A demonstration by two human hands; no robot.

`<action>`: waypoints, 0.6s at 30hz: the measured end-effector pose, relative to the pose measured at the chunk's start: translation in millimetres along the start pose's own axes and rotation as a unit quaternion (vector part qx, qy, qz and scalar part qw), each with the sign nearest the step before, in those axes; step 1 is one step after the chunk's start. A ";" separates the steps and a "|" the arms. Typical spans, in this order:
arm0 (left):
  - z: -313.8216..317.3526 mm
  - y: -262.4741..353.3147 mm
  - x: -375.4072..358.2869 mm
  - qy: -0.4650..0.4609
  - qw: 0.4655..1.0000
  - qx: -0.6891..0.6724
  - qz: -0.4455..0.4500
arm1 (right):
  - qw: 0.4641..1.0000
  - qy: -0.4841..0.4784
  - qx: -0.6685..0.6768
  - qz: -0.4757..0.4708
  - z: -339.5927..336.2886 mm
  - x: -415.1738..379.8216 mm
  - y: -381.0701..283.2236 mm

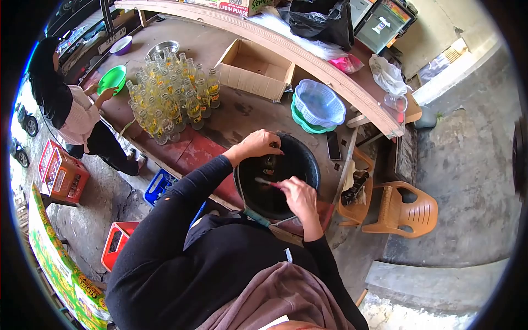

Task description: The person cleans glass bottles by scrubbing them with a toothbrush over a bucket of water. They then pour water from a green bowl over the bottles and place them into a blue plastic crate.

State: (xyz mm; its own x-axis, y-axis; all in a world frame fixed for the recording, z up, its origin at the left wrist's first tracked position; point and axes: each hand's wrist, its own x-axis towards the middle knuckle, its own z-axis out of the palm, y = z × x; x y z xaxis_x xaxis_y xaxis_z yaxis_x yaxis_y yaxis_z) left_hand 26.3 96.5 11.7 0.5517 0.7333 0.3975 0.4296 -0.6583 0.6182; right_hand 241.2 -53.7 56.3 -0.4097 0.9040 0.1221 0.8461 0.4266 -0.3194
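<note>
My left hand [256, 146] is closed around the upper part of a glass bottle [269, 163], which hangs over the black bucket [315, 165] in front of me. The bottle's lower end is dim against the dark inside. In my right hand [300, 198] is a small brush [270, 183] with a reddish handle, gripped near the bucket's right side. Its pale head points left, below the bottle and apart from it. How much water the bucket holds is too dark to tell. Many clear glass bottles [173, 93] with yellow print stand grouped beyond my left hand.
An open cardboard box [247, 82], stacked plastic basins [319, 104] and a phone [333, 146] lie around the bucket. At left, another person [77, 110] holds a green basin [112, 80]. Crates [63, 170] stand on the floor; a plastic chair [404, 212] is right.
</note>
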 end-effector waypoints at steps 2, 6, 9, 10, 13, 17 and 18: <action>-1.5 -0.1 -4.3 -0.013 1.000 -0.007 -0.013 | 1.000 -0.002 -0.007 -0.020 -0.3 -0.8 -3.6; 1.2 1.3 -6.8 -0.001 1.000 -0.018 -0.022 | 0.988 0.142 0.033 0.059 -6.1 3.2 -2.9; -0.1 2.7 -5.7 -0.025 0.999 0.014 -0.045 | 0.999 0.008 -0.038 -0.004 0.6 0.1 2.1; -2.9 5.7 -5.2 -0.029 0.999 0.014 -0.043 | 0.999 0.010 -0.036 -0.001 -1.1 1.4 -1.5; -4.4 15.1 -8.5 -0.040 0.994 0.045 -0.088 | 0.990 0.133 -0.008 0.047 -22.3 10.9 -16.3; -4.5 12.9 -9.5 -0.022 0.996 0.042 -0.078 | 0.998 0.007 -0.055 -0.013 -13.0 8.0 0.0; -4.4 12.3 -8.4 -0.021 0.996 0.036 -0.077 | 0.998 0.008 -0.055 -0.008 -10.3 5.8 3.7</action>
State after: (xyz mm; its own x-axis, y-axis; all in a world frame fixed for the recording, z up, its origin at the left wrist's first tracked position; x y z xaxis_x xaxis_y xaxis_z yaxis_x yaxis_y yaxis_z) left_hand 23.7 83.0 18.9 0.5047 0.8193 0.2721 0.5598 -0.5506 0.6192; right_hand 245.5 -46.6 65.5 -0.4190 0.8967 0.1428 0.8718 0.4413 -0.2125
